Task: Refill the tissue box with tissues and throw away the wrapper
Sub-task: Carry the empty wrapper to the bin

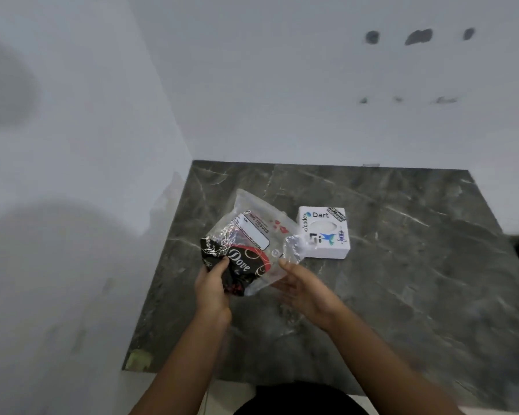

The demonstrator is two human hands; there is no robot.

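Two hands hold a wrapper (252, 244) over a dark marble counter (402, 280).
The left hand (212, 287) pinches the wrapper's near-left corner, thumb on top over its black-and-red print. The wrapper looks clear and flattened, lifted near the counter's left side. The right hand (303, 290) lies open, palm up, under its near-right edge. Just right and farther off, a white box (324, 232) covered in stickers rests on the counter.

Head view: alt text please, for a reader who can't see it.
Two bare hands hold a clear plastic wrapper above a dark marble counter; the left hand grips it, the right hand is open beneath. A white stickered tissue box sits just behind.
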